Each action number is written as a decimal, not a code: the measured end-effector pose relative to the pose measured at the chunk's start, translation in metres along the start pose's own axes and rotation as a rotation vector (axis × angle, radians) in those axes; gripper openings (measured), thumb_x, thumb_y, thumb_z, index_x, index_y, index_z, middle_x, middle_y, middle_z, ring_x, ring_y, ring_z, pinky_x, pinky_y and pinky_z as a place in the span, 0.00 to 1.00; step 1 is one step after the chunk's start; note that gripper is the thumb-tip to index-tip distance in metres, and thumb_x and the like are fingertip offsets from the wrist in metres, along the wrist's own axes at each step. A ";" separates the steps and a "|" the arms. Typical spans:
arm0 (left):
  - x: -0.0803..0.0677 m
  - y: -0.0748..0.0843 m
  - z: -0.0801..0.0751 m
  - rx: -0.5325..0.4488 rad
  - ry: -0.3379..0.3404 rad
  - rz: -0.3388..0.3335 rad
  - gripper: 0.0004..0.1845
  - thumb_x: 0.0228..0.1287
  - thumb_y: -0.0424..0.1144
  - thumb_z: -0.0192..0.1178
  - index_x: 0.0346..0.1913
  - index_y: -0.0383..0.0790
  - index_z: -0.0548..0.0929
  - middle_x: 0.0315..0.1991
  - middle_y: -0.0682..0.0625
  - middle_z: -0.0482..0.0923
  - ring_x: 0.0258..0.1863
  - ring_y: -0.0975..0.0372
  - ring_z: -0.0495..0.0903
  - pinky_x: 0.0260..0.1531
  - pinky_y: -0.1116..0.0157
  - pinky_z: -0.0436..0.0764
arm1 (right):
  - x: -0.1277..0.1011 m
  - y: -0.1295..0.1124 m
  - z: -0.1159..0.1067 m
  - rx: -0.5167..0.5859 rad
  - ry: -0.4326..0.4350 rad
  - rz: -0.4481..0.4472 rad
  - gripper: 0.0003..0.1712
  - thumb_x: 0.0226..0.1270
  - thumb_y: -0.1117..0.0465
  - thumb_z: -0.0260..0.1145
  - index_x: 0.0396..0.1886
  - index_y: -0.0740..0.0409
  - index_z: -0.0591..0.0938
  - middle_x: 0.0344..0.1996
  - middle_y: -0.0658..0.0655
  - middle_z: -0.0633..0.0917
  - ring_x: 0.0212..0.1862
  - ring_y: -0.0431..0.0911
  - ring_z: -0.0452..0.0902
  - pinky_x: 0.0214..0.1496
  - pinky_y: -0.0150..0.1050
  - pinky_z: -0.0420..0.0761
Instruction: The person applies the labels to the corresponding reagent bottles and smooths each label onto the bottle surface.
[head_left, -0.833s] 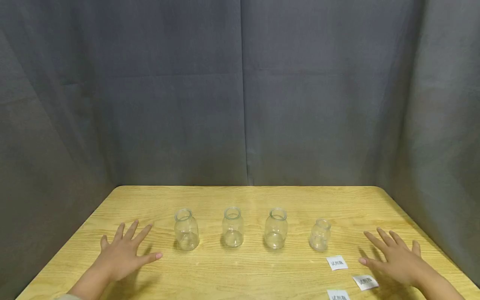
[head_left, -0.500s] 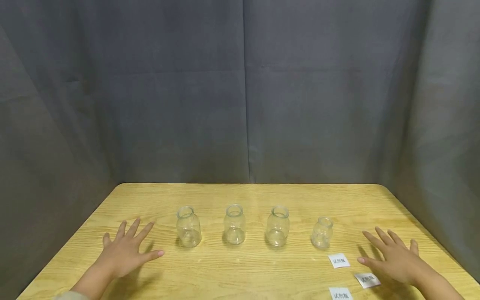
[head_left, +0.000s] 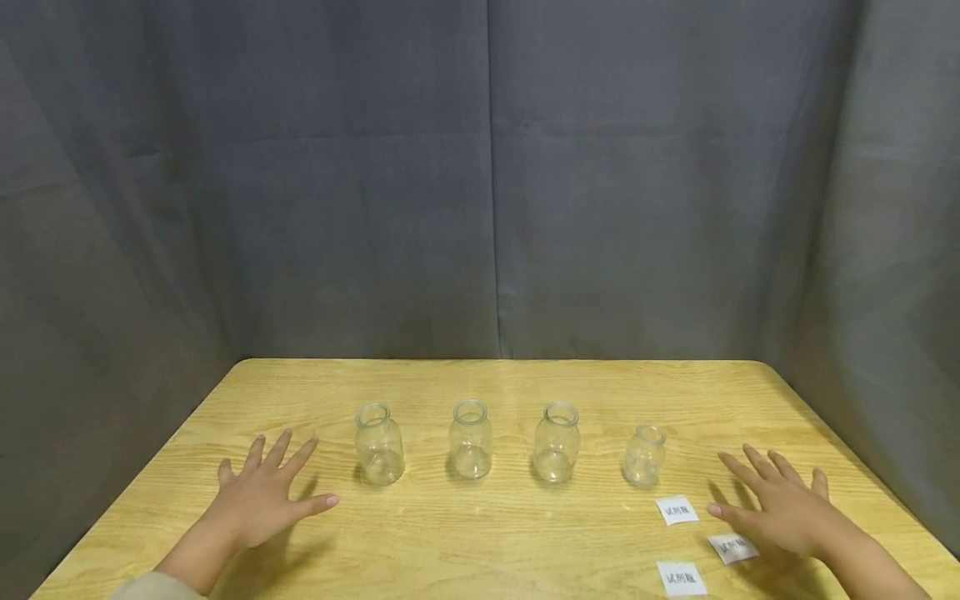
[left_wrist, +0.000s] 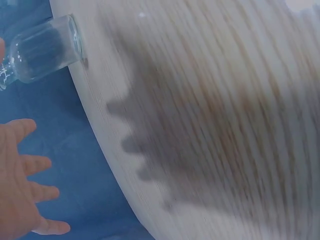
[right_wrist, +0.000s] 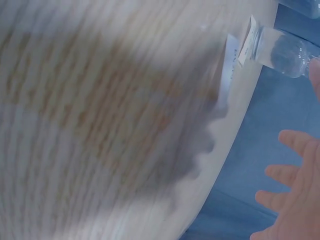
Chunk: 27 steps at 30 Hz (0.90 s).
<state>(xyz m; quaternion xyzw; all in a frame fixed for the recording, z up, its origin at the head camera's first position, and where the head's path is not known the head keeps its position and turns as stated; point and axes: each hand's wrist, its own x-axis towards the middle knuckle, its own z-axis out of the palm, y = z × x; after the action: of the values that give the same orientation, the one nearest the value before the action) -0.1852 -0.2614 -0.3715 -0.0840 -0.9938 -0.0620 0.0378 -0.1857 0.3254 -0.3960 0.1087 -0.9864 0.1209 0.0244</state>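
Note:
My left hand [head_left: 258,500] hovers over the left part of the table with fingers spread, holding nothing. The closest thing to it is the leftmost clear glass jar [head_left: 380,446], which also shows in the left wrist view. Two more jars of like size, a middle jar [head_left: 471,442] and another jar [head_left: 557,443], stand upright in a row with it. A smaller glass jar [head_left: 644,457] ends the row on the right. My right hand [head_left: 787,504] is spread above the right side, its thumb close to a printed paper label [head_left: 733,547] and a second label [head_left: 677,510].
A third paper label [head_left: 682,578] lies nearer the front edge. The wood-grain table [head_left: 480,542] has rounded far corners. Grey curtains [head_left: 360,183] enclose it at the back and both sides.
The head view has tilted slightly, so the table and jars sit a little higher in it. My left hand has shifted slightly right and my right hand slightly left; both stay spread.

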 end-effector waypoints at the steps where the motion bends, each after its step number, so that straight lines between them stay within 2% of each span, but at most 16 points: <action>1: 0.000 0.001 -0.001 -0.004 0.001 0.001 0.46 0.52 0.70 0.50 0.67 0.41 0.62 0.66 0.29 0.53 0.61 0.28 0.49 0.45 0.24 0.47 | 0.000 0.000 -0.001 0.002 0.004 -0.002 0.41 0.59 0.39 0.58 0.63 0.64 0.65 0.60 0.79 0.59 0.57 0.80 0.49 0.46 0.81 0.38; 8: -0.001 0.009 -0.005 -0.018 -0.010 0.008 0.46 0.51 0.71 0.51 0.66 0.41 0.63 0.66 0.29 0.52 0.61 0.28 0.48 0.45 0.24 0.44 | 0.000 -0.006 -0.001 0.014 0.021 -0.003 0.42 0.58 0.39 0.59 0.63 0.63 0.65 0.61 0.79 0.59 0.58 0.80 0.49 0.46 0.80 0.38; 13: -0.004 0.019 -0.008 -0.011 0.004 0.027 0.47 0.50 0.72 0.50 0.65 0.42 0.64 0.66 0.30 0.54 0.61 0.29 0.50 0.46 0.25 0.46 | -0.002 -0.012 -0.001 0.031 0.019 -0.007 0.42 0.58 0.39 0.59 0.63 0.63 0.65 0.61 0.78 0.60 0.58 0.80 0.49 0.47 0.80 0.39; 20: -0.010 0.033 -0.011 -0.037 -0.022 0.060 0.46 0.50 0.73 0.49 0.65 0.42 0.65 0.65 0.31 0.57 0.62 0.30 0.51 0.45 0.25 0.48 | -0.004 -0.015 -0.001 0.016 0.023 -0.001 0.43 0.58 0.37 0.59 0.63 0.63 0.65 0.61 0.77 0.61 0.58 0.78 0.52 0.47 0.79 0.42; 27: -0.008 0.045 -0.005 -0.075 -0.064 0.095 0.45 0.52 0.71 0.49 0.65 0.42 0.65 0.65 0.32 0.58 0.61 0.30 0.54 0.46 0.25 0.48 | -0.007 -0.019 0.003 0.103 -0.011 -0.006 0.42 0.60 0.40 0.58 0.63 0.67 0.64 0.60 0.80 0.61 0.57 0.81 0.51 0.46 0.79 0.43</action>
<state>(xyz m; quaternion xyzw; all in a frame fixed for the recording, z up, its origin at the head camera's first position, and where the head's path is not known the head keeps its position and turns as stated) -0.1690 -0.2198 -0.3622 -0.1344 -0.9864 -0.0944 0.0058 -0.1752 0.3081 -0.3945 0.1136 -0.9786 0.1709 0.0136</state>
